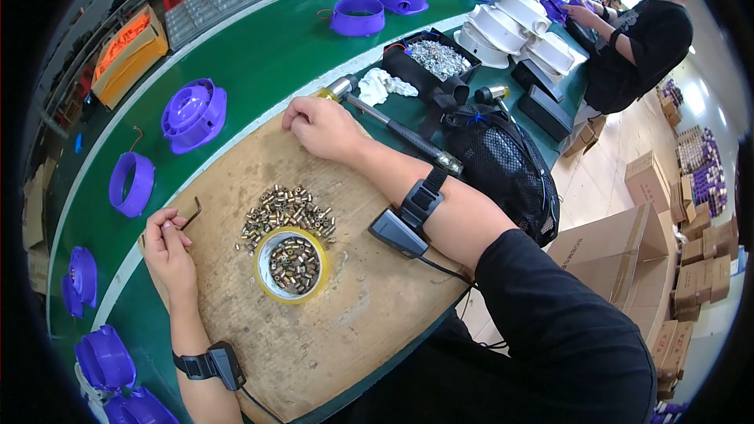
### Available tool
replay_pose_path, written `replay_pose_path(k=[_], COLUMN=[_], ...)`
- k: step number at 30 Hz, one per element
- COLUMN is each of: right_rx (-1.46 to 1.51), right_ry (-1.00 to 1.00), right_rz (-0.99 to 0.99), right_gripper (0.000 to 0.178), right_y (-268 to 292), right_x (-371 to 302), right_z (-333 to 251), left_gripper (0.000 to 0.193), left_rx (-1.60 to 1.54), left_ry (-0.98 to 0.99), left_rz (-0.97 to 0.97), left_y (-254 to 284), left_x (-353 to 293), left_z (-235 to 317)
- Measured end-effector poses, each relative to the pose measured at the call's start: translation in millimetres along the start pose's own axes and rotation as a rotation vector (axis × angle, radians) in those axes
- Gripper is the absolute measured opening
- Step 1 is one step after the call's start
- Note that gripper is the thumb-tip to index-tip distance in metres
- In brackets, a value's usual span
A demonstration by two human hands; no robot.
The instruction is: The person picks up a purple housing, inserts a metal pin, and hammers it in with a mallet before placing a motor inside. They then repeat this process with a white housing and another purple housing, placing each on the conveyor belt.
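Observation:
Fingers curled, my left hand is at the left edge of the brown board, with a dark L-shaped hex key sticking out from its fingertips. My right hand rests near the board's far edge, its fingers bent inward; whatever they may hold is hidden. Beside it lies a hammer with a yellowish head and black grip. Between my hands, small brass-coloured metal sleeves form a loose pile. More of them fill the middle of a yellow tape roll just nearer to me.
Purple round housings stand along the green conveyor. At the right are a black box of screws, a white cloth, a black mesh bag and white housings. Cardboard boxes and another person are beyond.

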State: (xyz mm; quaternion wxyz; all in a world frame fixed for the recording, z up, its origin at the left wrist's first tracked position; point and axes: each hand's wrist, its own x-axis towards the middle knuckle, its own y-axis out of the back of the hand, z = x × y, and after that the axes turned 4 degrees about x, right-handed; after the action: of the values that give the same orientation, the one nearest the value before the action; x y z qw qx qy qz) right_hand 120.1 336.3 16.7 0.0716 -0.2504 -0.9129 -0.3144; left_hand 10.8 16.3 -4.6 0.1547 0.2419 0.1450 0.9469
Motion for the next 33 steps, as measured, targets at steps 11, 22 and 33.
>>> replay_pose_path(k=[11,22,33], right_rx=[-0.012,-0.016,0.004], right_ry=[-0.045,0.021,0.026], right_rz=[0.002,0.02,0.007], right_gripper=[0.021,0.023,0.022], right_y=[2.5,5.4,-1.1], right_x=[-1.2,-0.1,4.2], right_z=[-3.5,3.1,4.8], left_gripper=[0.02,0.02,0.018], left_rx=[-0.016,-0.055,-0.025], left_ry=[0.004,0.013,0.038], left_rz=[-0.004,-0.007,0.02], left_y=[-1.9,-6.8,-1.7], left_x=[-0.8,-0.2,-0.8], left_z=[0.5,-1.3,2.1])
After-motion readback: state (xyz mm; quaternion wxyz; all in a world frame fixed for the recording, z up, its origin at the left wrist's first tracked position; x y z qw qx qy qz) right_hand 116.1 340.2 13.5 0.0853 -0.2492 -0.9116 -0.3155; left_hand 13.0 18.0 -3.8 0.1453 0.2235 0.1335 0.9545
